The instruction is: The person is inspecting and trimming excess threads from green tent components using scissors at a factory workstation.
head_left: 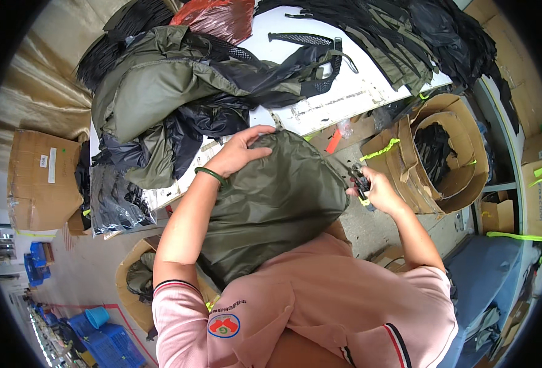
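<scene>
A large olive-green bag (277,190) of thin, shiny fabric hangs across my front and covers part of my lap. My left hand (246,150), with a dark green bangle (212,175) at the wrist, grips the bag's upper left edge, fingers over the rim and thumb lower on the cloth. At the bag's right edge my right hand (378,190) is closed around a small black tool with a yellow-green part, which looks like thread snips (361,182). The tool's tip is close to the bag's edge seam; whether it touches cannot be made out.
Ahead, a white table (308,116) bears an olive-and-black backpack (160,92), piled dark straps (394,43) and a red plastic bag (219,18). An open carton (406,165) with black pieces stands right. Another carton (136,264) sits low left, and blue crates (108,343) stand farther off.
</scene>
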### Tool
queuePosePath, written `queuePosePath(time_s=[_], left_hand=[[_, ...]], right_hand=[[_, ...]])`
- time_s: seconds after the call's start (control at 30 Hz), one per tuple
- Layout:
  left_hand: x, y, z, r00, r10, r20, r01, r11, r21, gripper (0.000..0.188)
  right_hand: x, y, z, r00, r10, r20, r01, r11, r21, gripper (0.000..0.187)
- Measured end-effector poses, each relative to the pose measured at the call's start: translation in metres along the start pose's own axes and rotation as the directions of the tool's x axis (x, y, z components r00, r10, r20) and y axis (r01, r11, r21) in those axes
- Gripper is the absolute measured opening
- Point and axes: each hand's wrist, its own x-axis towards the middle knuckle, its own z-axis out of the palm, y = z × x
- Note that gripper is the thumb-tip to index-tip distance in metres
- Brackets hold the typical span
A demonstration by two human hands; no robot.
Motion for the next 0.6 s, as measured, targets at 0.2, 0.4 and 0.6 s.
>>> queuePosePath(time_s=[0.2,0.4,0.6], left_hand=[[-0.02,0.007,0.031,0.977,-0.081,0.196,0.142,0.936,-0.322,0.05],[-0.033,0.008,0.041,0.972,-0.131,0.195,0.196,0.908,-0.369,0.051],[-0.037,0.006,0.048,0.983,-0.063,0.172,0.119,0.933,-0.34,0.051]], right_hand=[[0.016,-0.051,-0.037,0.86,-0.508,-0.036,0.436,0.771,-0.465,0.055],[0.039,-0.088,-0.054,0.816,-0.54,0.205,0.522,0.538,-0.661,0.059],[0.044,-0.11,-0.053,0.857,-0.404,0.322,0.501,0.5,-0.706,0.052]])
